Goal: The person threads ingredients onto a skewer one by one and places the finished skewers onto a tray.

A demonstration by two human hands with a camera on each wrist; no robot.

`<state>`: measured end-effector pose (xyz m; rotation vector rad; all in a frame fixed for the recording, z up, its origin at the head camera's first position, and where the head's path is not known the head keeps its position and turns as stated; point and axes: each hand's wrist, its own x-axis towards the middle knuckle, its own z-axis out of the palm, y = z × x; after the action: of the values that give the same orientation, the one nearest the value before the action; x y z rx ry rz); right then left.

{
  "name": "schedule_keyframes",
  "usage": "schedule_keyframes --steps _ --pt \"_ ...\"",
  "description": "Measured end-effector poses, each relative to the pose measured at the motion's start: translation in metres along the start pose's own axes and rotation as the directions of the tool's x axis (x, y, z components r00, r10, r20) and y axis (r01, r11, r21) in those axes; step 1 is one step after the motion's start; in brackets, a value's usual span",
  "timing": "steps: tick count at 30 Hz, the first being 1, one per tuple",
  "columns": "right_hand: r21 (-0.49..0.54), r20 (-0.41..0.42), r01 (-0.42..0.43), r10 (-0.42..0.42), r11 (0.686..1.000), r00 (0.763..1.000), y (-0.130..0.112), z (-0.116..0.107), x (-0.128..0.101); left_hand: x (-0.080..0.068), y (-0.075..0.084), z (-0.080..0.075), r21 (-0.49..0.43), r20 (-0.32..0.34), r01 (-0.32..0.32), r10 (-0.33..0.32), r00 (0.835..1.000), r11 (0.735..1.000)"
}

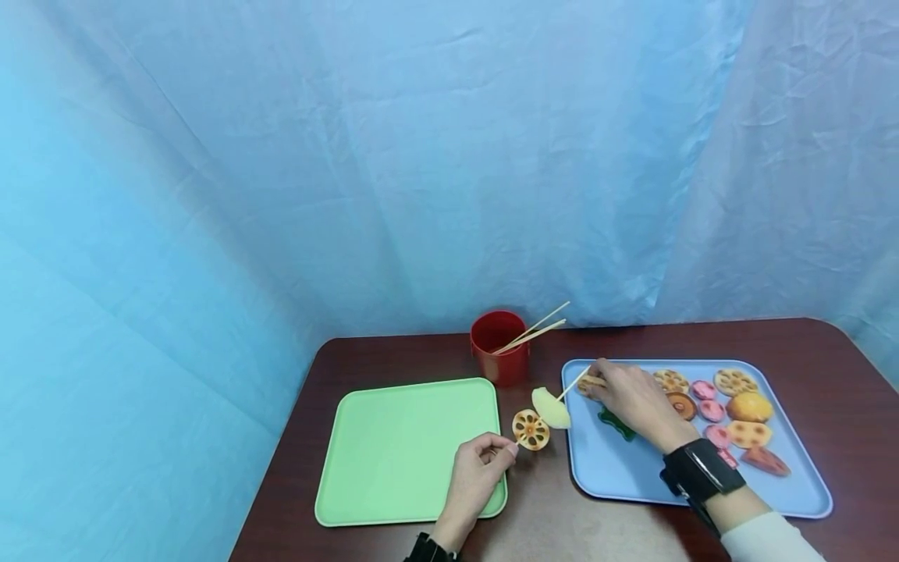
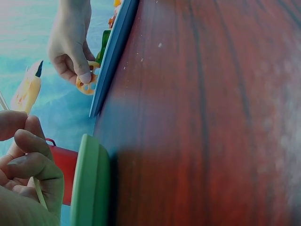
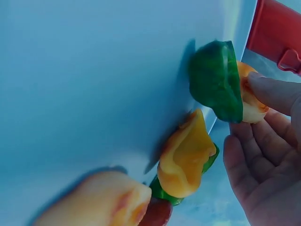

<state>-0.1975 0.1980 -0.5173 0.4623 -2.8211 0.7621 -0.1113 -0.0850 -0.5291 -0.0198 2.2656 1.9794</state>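
Left grip (image 1: 477, 471) pinches skewer (image 1: 573, 383); right grip (image 1: 635, 400) holds lotus slice (image 1: 588, 387).

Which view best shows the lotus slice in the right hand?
Left wrist: the slice's holes show, though the right hand covers part. The head view shows it small, partly hidden by that hand; the right wrist view, partly behind a green piece.

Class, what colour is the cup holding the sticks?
Red; the cup shows best in the head view.
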Motion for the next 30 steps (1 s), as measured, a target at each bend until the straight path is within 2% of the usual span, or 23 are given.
schedule_keyframes --steps 10,18,25,28,30 --pt "0.025 -0.051 -0.029 0.031 0.999 0.998 -0.006 -0.011 -0.009 -0.001 0.001 0.000 -0.005 0.010 -0.011 0.011 1.000 1.000" --pt "0.087 -0.098 -0.105 0.113 0.991 0.989 -0.011 -0.016 -0.016 -0.002 0.001 -0.001 0.008 0.017 -0.004 0.004 1.000 1.000" --pt "0.205 -0.149 -0.179 0.211 0.962 0.966 -0.012 -0.018 -0.023 -0.001 0.000 0.000 0.000 0.014 0.003 -0.003 1.000 1.000" --pt "0.273 -0.139 -0.192 0.236 0.943 0.962 -0.013 -0.021 -0.025 -0.001 0.000 0.000 0.000 0.014 0.004 -0.004 1.000 1.000" --pt "0.337 -0.112 -0.209 0.260 0.918 0.959 -0.013 -0.024 -0.025 -0.001 0.000 0.000 0.002 0.013 0.001 -0.001 1.000 1.000"
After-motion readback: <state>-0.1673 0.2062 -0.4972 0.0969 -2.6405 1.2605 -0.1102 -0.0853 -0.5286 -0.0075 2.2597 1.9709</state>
